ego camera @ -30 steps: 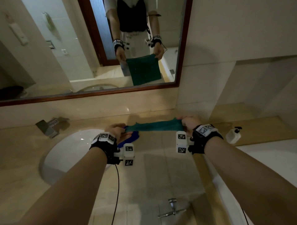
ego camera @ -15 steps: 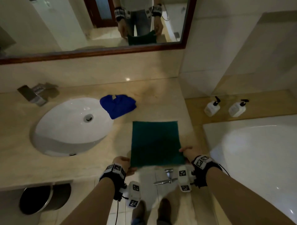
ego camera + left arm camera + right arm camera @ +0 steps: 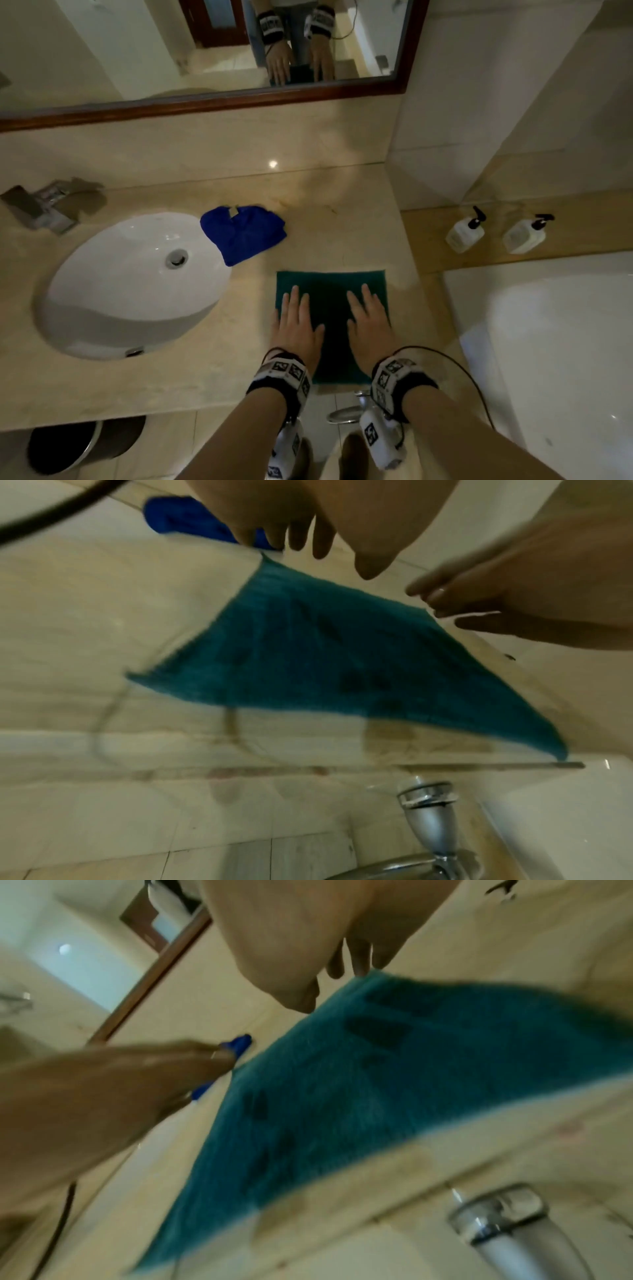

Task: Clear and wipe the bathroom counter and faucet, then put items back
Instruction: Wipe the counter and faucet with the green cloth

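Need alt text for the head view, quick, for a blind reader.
Both hands, left hand and right hand, press flat on a green cloth spread on the beige counter, right of the white sink. A blue cloth lies crumpled behind.

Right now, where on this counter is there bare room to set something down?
Bare beige marble counter lies behind the flat green cloth, right of the crumpled blue cloth, up to the wall. Another strip runs before the white oval basin. Crowded: the front right, where left hand and right hand press flat.

Teal cloth (image 3: 331,284), royal-blue cloth (image 3: 244,233) (beige marbled counter (image 3: 137,387)).
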`<state>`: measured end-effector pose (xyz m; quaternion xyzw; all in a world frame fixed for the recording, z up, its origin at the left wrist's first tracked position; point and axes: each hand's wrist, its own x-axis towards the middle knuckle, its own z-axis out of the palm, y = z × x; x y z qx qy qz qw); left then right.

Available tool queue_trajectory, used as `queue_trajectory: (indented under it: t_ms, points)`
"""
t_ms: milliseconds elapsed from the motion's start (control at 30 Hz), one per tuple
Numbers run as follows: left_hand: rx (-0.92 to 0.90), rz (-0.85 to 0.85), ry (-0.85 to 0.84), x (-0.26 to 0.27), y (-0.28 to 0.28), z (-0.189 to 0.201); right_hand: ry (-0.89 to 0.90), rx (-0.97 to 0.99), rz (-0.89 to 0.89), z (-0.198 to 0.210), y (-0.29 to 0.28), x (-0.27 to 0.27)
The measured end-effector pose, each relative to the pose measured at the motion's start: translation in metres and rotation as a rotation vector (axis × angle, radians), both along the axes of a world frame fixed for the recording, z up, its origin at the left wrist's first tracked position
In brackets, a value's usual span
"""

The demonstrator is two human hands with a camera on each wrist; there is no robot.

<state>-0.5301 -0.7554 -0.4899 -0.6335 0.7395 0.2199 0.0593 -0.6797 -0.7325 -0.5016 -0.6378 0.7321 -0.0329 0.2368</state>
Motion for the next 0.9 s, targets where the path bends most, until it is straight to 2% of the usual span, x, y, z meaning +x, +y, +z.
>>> queue_trajectory:
  t_ms: [67, 133, 267, 400, 633, 900]
  points:
    - [0.047, -0.033, -0.030, -0.005, -0.003, -0.020, 0.089, 0.014, 0.062, -0.019, 0.002, 0.009]
    - [0.056, -0.053, -0.073, -0.006, -0.003, -0.036, 0.131, -0.043, 0.042, -0.033, 0.003, 0.011]
    - [0.045, -0.052, -0.123, -0.012, -0.012, -0.043, 0.173, -0.066, 0.028, -0.046, -0.007, 0.009]
    - [0.039, -0.017, -0.081, -0.025, -0.048, -0.045, 0.189, -0.071, -0.011, -0.046, -0.043, 0.002]
    - [0.017, -0.042, -0.136, -0.054, -0.121, -0.048, 0.217, -0.057, -0.027, -0.049, -0.115, -0.026]
    - [0.009, 0.012, -0.138, -0.078, -0.183, -0.051, 0.131, -0.041, -0.020, -0.049, -0.181, -0.048]
